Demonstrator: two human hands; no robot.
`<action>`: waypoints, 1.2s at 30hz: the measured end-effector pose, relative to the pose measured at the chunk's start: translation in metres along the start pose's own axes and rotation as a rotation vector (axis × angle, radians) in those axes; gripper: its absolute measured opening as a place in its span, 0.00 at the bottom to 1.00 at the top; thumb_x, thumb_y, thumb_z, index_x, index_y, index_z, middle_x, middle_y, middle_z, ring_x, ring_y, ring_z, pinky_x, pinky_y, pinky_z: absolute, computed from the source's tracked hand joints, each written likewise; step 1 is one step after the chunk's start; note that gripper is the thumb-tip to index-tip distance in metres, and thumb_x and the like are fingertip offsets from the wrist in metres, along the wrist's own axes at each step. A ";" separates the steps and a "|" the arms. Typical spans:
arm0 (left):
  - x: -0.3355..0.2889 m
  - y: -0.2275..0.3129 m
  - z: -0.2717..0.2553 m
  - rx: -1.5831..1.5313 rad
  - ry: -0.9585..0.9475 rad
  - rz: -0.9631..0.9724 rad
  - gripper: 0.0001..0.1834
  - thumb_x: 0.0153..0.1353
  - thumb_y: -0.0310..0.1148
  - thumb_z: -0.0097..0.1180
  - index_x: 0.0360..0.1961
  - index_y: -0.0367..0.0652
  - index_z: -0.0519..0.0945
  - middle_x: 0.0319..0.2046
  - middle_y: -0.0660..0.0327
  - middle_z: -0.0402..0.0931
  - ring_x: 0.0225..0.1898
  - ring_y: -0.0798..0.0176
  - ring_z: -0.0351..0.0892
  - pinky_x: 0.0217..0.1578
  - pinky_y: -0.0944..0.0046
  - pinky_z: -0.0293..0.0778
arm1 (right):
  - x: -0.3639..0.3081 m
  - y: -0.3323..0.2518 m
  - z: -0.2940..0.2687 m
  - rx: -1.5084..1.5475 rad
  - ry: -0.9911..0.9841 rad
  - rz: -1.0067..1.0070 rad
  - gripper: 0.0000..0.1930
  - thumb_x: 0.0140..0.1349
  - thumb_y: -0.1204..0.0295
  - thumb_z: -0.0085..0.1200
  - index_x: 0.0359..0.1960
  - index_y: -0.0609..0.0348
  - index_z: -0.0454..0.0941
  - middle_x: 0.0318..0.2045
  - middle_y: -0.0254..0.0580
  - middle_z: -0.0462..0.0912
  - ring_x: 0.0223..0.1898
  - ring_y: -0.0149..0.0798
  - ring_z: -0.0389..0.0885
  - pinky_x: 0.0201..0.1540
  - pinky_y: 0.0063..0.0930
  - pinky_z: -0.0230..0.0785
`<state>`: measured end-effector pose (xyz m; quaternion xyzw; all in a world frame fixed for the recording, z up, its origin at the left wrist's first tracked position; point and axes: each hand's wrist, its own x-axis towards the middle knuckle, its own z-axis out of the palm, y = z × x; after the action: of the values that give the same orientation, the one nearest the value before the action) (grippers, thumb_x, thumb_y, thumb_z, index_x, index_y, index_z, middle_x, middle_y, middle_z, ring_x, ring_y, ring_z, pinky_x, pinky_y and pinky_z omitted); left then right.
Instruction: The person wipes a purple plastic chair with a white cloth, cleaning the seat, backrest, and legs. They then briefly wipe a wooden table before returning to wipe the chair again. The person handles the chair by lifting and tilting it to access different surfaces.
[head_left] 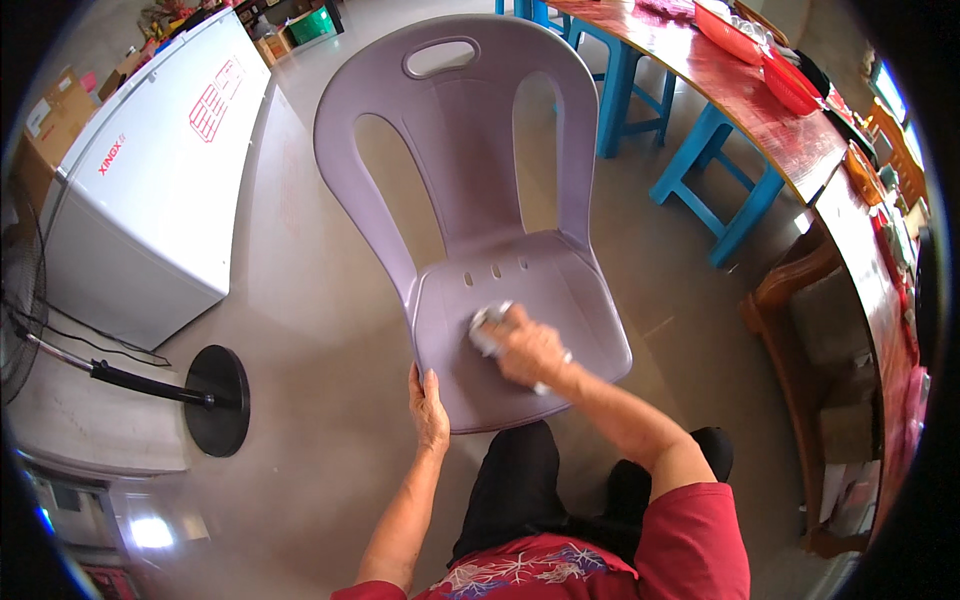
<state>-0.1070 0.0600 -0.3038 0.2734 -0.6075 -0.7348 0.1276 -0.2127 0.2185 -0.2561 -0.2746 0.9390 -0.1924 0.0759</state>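
Observation:
A purple-grey plastic chair (467,170) faces me, with a handle slot at the top of its back and two long openings below. My left hand (429,412) grips the near left edge of its seat, thumb on top and fingers partly hidden along the side. On the middle of the seat (590,320), my right hand (530,350) is closed around a crumpled white cloth (488,328) and presses it to the surface. The right hand is slightly blurred.
To the left stands a white chest freezer (170,160), with a black fan base (218,400) nearer me. Blue stools (715,180) are under a red-brown table (690,60) at the far right, which bears red baskets (790,82). A wooden cabinet (800,400) lines the right side.

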 end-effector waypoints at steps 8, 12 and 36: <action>0.015 -0.022 -0.007 -0.005 0.010 0.095 0.31 0.67 0.47 0.42 0.64 0.35 0.59 0.60 0.55 0.62 0.60 0.62 0.61 0.61 0.63 0.54 | 0.034 0.019 0.013 0.081 0.374 0.265 0.25 0.46 0.76 0.50 0.51 0.50 0.72 0.47 0.57 0.67 0.34 0.62 0.79 0.35 0.52 0.74; 0.007 -0.002 -0.005 -0.197 -0.033 -0.087 0.34 0.67 0.56 0.33 0.63 0.40 0.61 0.61 0.57 0.61 0.61 0.61 0.59 0.62 0.60 0.53 | 0.009 -0.060 0.029 0.293 0.095 0.191 0.28 0.46 0.72 0.52 0.54 0.35 0.72 0.52 0.52 0.66 0.37 0.64 0.78 0.42 0.52 0.73; 0.013 0.017 -0.006 0.376 -0.046 0.058 0.38 0.64 0.50 0.48 0.64 0.34 0.54 0.58 0.45 0.63 0.57 0.53 0.66 0.56 0.57 0.63 | 0.063 0.087 -0.002 -0.486 0.500 0.184 0.25 0.49 0.74 0.53 0.53 0.53 0.70 0.47 0.52 0.67 0.44 0.52 0.71 0.35 0.41 0.74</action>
<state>-0.1171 0.0442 -0.2912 0.2578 -0.7444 -0.6106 0.0816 -0.3081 0.2520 -0.2915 -0.1435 0.9676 -0.0173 -0.2069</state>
